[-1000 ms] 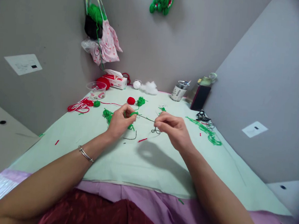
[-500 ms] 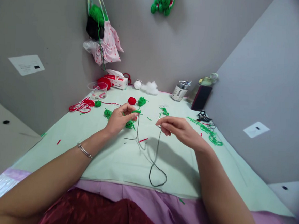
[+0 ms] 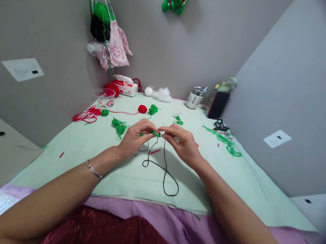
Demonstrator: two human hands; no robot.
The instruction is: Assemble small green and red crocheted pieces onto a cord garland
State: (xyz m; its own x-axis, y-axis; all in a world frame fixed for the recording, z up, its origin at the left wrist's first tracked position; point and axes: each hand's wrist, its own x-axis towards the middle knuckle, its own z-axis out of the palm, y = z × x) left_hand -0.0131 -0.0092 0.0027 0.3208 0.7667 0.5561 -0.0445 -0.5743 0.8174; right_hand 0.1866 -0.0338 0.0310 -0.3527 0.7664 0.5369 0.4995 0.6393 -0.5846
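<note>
My left hand (image 3: pixel 135 137) pinches a small green crocheted piece (image 3: pixel 156 133) with a bit of red and black on it, between thumb and fingertips. Close against it, the fingertips of my right hand (image 3: pixel 180 140) are pressed together on a thin yarn needle, which they mostly hide. A dark strand of yarn (image 3: pixel 165 170) drops from the right fingers, loops on the table and runs back up to the green piece. A shorter dark tail hangs below my left hand. Just under the hands lies a red yarn scrap (image 3: pixel 155 151).
Green yarn bundles (image 3: pixel 120 127), a red ball (image 3: pixel 142 108) and red yarn (image 3: pixel 88 115) lie left. Behind are a clear tub (image 3: pixel 104 98), a tissue box (image 3: pixel 128 89), white stuffing (image 3: pixel 162 95) and a pen can (image 3: pixel 194 99). Scissors (image 3: pixel 221 125) and green strands (image 3: pixel 228 143) lie right.
My right hand has come left and met the green piece. My left hand has moved slightly right and down with it. The dark yarn now hangs slacker, in a wider loop.
</note>
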